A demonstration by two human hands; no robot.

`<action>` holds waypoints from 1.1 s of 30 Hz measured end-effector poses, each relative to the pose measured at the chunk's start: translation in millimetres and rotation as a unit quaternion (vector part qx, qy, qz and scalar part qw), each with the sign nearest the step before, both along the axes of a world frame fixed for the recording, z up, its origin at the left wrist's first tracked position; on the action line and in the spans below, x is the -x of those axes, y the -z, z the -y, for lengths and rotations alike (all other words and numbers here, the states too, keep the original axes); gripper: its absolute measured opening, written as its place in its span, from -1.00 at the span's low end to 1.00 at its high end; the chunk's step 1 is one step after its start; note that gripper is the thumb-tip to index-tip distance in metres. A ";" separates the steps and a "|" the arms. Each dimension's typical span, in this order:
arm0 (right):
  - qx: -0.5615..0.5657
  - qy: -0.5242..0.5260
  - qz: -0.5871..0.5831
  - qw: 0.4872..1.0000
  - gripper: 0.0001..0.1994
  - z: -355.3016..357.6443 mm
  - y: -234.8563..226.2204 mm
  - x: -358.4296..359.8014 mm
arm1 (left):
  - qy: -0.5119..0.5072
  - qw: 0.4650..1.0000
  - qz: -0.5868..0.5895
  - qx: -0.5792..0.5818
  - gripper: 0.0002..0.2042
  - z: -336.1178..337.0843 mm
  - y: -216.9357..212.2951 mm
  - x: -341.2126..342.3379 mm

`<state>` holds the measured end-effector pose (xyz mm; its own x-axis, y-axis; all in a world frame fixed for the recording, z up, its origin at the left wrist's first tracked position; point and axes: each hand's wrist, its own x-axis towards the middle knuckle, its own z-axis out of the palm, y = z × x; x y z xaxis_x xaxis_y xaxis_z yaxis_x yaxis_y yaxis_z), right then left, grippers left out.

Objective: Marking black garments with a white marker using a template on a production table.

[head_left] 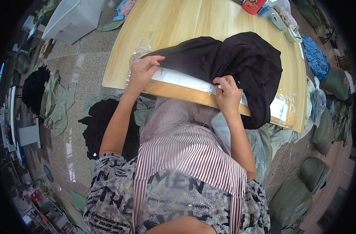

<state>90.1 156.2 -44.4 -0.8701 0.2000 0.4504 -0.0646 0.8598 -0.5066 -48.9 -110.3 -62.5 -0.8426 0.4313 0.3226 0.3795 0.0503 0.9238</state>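
Note:
A black garment (240, 62) lies bunched on a light wooden table (178, 23), with one end hanging over the near edge at the right. My left hand (143, 70) presses on the garment's left edge, over a clear plastic bag (141, 50). My right hand (226, 93) pinches the garment's lower edge near the table's front edge. Under the cloth a white strip (181, 80) shows between my two hands.
A red object (252, 5) and small items sit at the table's far end. A white box (74, 17) stands on the floor at the left. Black and green clothes (53, 101) lie on the floor left of me; green bags (298, 195) and blue cloth (315, 56) at the right.

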 end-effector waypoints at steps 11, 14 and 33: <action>-0.007 0.001 -0.041 0.999 -0.78 -0.3 1.8 3.0 | -0.055 0.960 -0.196 0.193 -0.84 1.5 -8.0 -10.1; -0.010 -0.003 -0.052 0.999 -0.80 0.7 4.3 4.8 | -0.214 0.865 -0.381 0.246 -0.80 -19.0 -16.8 -40.6; 0.334 -0.071 0.060 0.938 -0.81 -9.9 -24.6 1.9 | 0.034 0.901 -0.279 0.330 -0.45 -97.7 -14.5 -96.2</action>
